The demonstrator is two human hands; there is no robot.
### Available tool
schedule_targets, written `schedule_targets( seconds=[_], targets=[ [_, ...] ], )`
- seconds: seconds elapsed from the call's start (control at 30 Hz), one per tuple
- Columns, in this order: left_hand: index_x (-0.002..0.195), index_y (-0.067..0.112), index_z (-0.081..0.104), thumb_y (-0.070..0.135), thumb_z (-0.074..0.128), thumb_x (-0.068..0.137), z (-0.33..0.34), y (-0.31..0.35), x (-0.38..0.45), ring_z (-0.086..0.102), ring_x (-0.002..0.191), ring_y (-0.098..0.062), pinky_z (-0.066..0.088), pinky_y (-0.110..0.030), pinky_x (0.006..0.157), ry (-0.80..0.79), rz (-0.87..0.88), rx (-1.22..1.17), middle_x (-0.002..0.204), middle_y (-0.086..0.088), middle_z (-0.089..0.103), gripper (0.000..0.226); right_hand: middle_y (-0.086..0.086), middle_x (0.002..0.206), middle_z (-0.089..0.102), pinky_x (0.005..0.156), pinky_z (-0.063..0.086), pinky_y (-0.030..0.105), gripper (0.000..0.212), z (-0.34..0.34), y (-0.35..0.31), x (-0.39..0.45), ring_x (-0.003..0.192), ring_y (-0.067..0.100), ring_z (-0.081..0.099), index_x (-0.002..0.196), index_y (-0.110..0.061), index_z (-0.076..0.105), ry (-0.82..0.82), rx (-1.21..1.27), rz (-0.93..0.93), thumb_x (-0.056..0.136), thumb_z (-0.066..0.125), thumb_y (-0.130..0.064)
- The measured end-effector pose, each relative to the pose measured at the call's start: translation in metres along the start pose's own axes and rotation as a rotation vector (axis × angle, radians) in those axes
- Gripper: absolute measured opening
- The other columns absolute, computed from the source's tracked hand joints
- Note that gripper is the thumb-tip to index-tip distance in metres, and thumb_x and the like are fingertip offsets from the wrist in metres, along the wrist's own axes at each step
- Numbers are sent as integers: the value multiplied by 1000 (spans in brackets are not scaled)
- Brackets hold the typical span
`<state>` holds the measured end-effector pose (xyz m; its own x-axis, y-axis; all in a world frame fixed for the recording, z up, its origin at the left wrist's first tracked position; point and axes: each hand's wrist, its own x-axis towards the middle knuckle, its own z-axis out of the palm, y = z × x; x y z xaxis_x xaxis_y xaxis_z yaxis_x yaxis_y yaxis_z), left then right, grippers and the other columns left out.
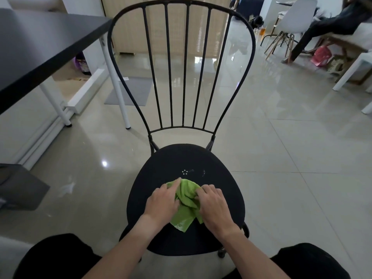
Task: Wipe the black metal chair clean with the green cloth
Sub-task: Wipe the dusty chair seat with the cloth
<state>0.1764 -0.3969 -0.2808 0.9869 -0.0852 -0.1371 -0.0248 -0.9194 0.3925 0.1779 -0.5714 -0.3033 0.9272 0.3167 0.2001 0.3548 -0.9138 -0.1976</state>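
Gripping green cloth (187,200) on chair (161,168)

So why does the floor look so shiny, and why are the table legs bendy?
Head view: the glossy floor tiles mirror room light, with a bright spot of glare at left; the wide-angle lens bows the table legs and edge; far corners look soft.

Green cloth (186,206) edges under both hands.

I see a glossy tiled floor (281,137) carrying a grey mat (132,91) near the white legs of a black-topped table (40,41) at left. At upper right stands a white shell chair (296,19) on wooden legs, with a pink bag (321,56) on the floor beside it.
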Motion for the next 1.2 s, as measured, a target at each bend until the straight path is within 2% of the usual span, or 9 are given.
schedule_targets(
  seconds=[0.17, 0.3, 0.4, 0.47, 0.53, 0.63, 0.7, 1.03, 1.2],
  targets=[
    [122, 30, 53, 34, 50, 94, -3, 6, -12, 67, 93, -24, 47, -32, 65, 65, -4, 96, 102, 3, 66, 29, -9, 78, 58, 66, 43, 28, 32, -12, 1, -8, 69, 15, 54, 91, -24, 50, 0, -1, -9, 77, 70, -2],
    [90, 19, 66, 22, 70, 82, 10, 10, -15, 62, 69, -19, 46, -29, 56, 173, 41, 141, 79, 1, 63, 10, -9, 76, 58, 64, 37, 27, 11, -13, 6, -11, 67, 15, 56, 91, -25, 50, 36, 1, 20, 95, 57, -17],
    [130, 4, 57, 15, 59, 91, 29, 21, -10, 61, 110, -26, 51, -34, 93, 176, 37, 102, 122, -12, 64, 41, -8, 75, 57, 62, 40, 29, 18, -12, 7, -13, 66, 15, 53, 85, -24, 52, 85, -25, 50, 98, 40, -27],
    [151, -6, 21, 20, 46, 96, 40, 35, -7, 33, 143, -33, 26, -41, 119, 85, -48, 94, 155, -20, 33, 66, -8, 75, 56, 62, 42, 30, 22, -10, 9, -15, 66, 15, 52, 82, -24, 54, 119, -33, 84, 95, 36, -29],
    [152, -7, 16, 27, 35, 91, 50, 45, -4, 24, 147, -39, 17, -50, 120, 64, -133, 111, 159, -24, 24, 73, -8, 77, 55, 63, 42, 31, 21, -9, 16, -17, 69, 16, 51, 83, -23, 56, 146, -23, 128, 92, 38, -27],
    [140, -9, 46, 33, 32, 76, 68, 50, 17, 47, 132, -47, 23, -56, 109, 135, -99, 140, 143, -28, 48, 78, -7, 84, 57, 69, 44, 32, 23, -9, 28, -20, 77, 18, 53, 93, -21, 60, 149, -14, 163, 88, 38, -23],
    [138, -8, 49, 34, 33, 75, 69, 54, 34, 48, 131, -46, 21, -55, 108, 123, -67, 159, 142, -27, 50, 77, -6, 93, 59, 76, 47, 33, 26, -10, 37, -21, 86, 18, 56, 102, -19, 61, 156, -36, 168, 87, 40, -21],
    [145, 4, 46, 36, 32, 83, 78, 77, 75, 46, 136, -39, 30, -54, 113, 32, 259, 249, 150, -12, 46, 71, -4, 96, 60, 84, 45, 31, 20, -17, 76, -29, 92, 18, 58, 101, -19, 58, 186, -94, 220, 84, 48, -18],
    [154, 12, 30, 34, 29, 89, 82, 71, 53, 28, 147, -31, 8, -47, 121, 2, 422, 240, 160, -4, 30, 68, -5, 93, 59, 82, 45, 33, 20, -20, 72, -34, 89, 18, 57, 94, -20, 58, 167, -67, 248, 86, 39, -25]
  ],
)
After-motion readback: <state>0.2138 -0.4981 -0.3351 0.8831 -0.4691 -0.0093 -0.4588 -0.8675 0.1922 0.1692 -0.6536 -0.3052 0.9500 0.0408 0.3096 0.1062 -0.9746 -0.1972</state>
